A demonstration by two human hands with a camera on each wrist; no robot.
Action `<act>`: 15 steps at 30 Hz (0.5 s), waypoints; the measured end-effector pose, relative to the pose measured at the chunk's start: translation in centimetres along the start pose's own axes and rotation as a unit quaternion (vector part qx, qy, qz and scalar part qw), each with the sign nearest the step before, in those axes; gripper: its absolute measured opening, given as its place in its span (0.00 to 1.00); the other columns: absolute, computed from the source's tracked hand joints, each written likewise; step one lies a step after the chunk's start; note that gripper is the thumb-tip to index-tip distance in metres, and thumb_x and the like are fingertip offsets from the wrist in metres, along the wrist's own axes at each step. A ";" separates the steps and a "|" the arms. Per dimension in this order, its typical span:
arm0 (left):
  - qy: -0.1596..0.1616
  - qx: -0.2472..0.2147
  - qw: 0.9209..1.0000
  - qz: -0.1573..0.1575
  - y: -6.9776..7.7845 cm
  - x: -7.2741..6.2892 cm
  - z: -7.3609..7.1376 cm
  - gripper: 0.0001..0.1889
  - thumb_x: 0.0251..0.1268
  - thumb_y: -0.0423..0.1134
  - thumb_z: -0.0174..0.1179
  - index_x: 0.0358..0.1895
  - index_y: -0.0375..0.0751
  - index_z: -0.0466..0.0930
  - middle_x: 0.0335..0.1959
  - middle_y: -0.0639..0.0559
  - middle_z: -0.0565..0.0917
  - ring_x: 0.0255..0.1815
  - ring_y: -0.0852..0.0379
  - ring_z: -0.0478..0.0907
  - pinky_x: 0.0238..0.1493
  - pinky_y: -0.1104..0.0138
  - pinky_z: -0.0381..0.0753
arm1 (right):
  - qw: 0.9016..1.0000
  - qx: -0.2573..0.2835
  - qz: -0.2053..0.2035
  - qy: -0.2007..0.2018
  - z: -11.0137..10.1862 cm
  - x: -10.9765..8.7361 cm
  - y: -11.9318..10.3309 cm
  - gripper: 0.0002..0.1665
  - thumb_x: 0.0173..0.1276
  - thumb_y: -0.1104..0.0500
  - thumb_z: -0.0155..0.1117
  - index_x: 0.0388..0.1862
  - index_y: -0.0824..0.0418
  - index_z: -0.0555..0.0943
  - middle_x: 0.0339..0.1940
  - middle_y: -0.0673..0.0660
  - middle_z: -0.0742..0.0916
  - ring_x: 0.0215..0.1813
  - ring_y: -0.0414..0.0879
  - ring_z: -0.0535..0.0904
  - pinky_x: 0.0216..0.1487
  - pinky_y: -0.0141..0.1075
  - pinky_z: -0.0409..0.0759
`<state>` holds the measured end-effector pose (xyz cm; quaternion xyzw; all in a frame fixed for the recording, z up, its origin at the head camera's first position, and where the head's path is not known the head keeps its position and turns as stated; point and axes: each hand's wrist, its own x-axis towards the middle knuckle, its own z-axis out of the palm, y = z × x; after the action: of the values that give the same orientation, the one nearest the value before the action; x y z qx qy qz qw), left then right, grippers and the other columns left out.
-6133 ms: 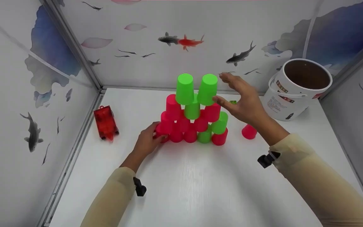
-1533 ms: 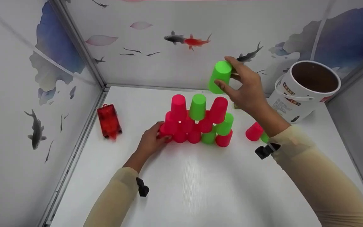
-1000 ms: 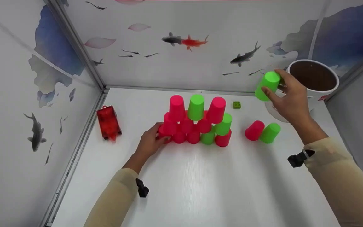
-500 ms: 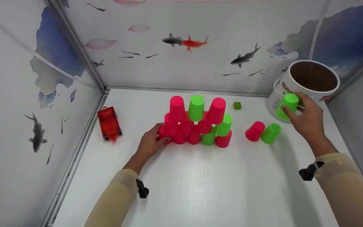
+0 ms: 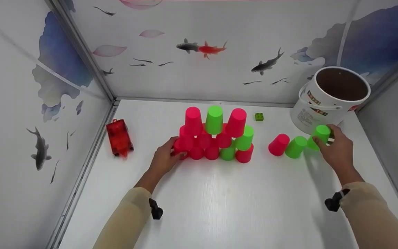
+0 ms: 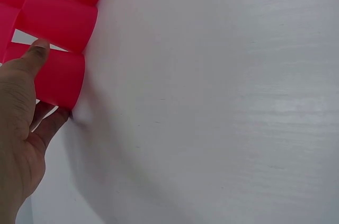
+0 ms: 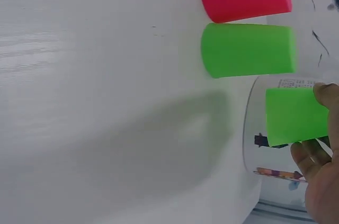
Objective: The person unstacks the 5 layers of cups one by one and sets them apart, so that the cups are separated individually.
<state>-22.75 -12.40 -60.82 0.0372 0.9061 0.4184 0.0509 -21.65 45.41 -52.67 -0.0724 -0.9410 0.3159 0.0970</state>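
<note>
Upside-down pink-red and green cups form a three-tier stack, with a green cup (image 5: 214, 119) between two red ones on top. My left hand (image 5: 164, 157) holds the leftmost bottom red cup (image 6: 61, 78), thumb in front and fingers around its outer side. Over at the right, my right hand (image 5: 338, 148) pinches another green cup (image 7: 296, 117) between thumb and fingers. That cup is upside down, close to a standing green cup (image 5: 296, 147); in the right wrist view its rim sits above the table, with a shadow below. A single red cup (image 5: 279, 144) stands left of them.
A white bucket (image 5: 311, 114) with a handle stands at the back right, just behind my right hand. A small green toy brick (image 5: 259, 117) lies behind the stack. A red toy car (image 5: 119, 137) is at the left. Printed walls enclose the table.
My right hand lifted two green cups off the stack's top, one after the other. One now stands beside the loose red cup; the other was carried right and lowered. My left hand stayed put.
</note>
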 end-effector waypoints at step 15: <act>-0.001 -0.002 1.000 0.000 -0.1 0.0 0.0 0.36 0.73 0.49 0.76 0.79 0.58 0.72 0.72 0.51 0.84 0.74 0.46 0.81 0.71 0.52 0.87 | 0.995 0.013 0.049 -0.083 2.8 -1.6 2.8 0.46 0.83 0.60 0.68 0.88 0.73 0.56 0.81 0.83 0.71 0.80 0.80 0.70 0.74 0.67 0.78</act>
<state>-22.78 -12.44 -60.95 0.0375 0.9054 0.4197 0.0518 -20.55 45.68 -56.77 -0.0911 -0.9368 0.3378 0.0039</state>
